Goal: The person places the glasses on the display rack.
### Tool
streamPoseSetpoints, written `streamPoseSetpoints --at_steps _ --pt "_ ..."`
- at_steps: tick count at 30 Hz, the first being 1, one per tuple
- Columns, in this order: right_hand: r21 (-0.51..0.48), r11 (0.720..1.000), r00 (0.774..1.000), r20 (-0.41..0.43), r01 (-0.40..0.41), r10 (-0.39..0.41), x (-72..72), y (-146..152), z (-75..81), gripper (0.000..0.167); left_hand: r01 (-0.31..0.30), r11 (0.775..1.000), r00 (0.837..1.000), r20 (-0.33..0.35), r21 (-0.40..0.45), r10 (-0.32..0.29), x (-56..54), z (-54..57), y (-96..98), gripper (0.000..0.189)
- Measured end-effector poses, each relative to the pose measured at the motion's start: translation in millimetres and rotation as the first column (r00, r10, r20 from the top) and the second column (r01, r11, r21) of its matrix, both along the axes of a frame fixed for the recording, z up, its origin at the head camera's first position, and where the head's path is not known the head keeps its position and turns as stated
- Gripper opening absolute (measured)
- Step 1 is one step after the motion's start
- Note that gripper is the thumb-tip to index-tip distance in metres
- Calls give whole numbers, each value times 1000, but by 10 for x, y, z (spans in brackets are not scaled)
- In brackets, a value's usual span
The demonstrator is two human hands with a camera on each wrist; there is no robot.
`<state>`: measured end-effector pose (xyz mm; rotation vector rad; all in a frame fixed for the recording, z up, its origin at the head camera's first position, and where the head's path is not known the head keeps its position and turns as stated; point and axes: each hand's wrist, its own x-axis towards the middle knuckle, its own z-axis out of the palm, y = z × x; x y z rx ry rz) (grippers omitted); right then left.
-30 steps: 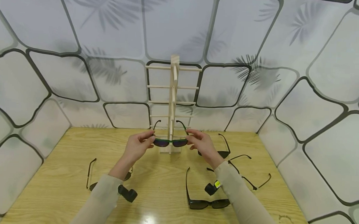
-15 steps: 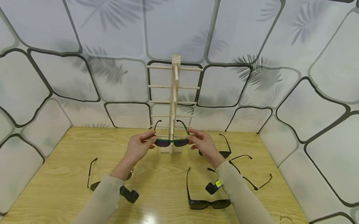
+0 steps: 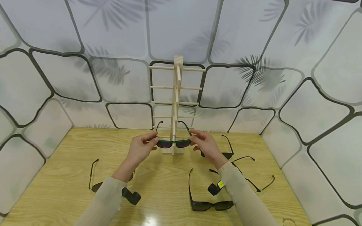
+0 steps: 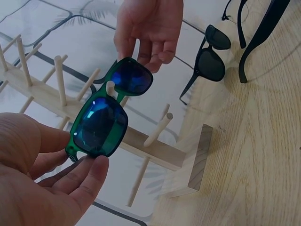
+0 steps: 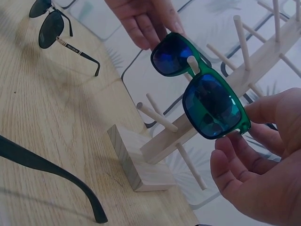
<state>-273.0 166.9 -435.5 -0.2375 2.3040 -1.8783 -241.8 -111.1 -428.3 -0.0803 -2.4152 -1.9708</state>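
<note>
Green-framed sunglasses (image 3: 165,144) with blue mirrored lenses sit at a lower peg of the wooden display stand (image 3: 176,92). In the right wrist view the peg's tip (image 5: 193,64) pokes out at the bridge, between the lenses. My left hand (image 3: 141,146) pinches the left end of the frame near the hinge, thumb on one side and fingers on the other. Likewise my right hand (image 3: 207,146) pinches the right end. Both temples point back past the stand's post, toward the wall.
Black sunglasses (image 3: 211,206) lie front right on the wooden table (image 3: 162,193). Another dark pair (image 3: 226,155) lies behind the right hand, with thin-framed glasses (image 3: 258,190) farther right. The left forearm partly covers sunglasses (image 3: 96,187). Patterned walls (image 3: 124,80) enclose the table.
</note>
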Motion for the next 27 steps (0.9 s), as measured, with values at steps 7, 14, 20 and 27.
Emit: streamPoseSetpoints --at_steps 7,14,20,27 --pt "-7 1000 1000 1 6 -6 -3 12 -23 44 -3 1000 1000 -7 -14 3 3 4 -1 38" --pt "-17 999 999 -23 35 -35 46 62 17 46 -2 999 999 -38 -37 0 17 -8 -39 41" --pt "-13 999 998 -41 46 -46 90 177 42 48 -33 996 997 -70 -77 28 81 -8 -78 44" --pt "0 997 995 -59 74 -74 206 342 36 44 -37 995 995 -94 -91 28 268 -11 -89 43"
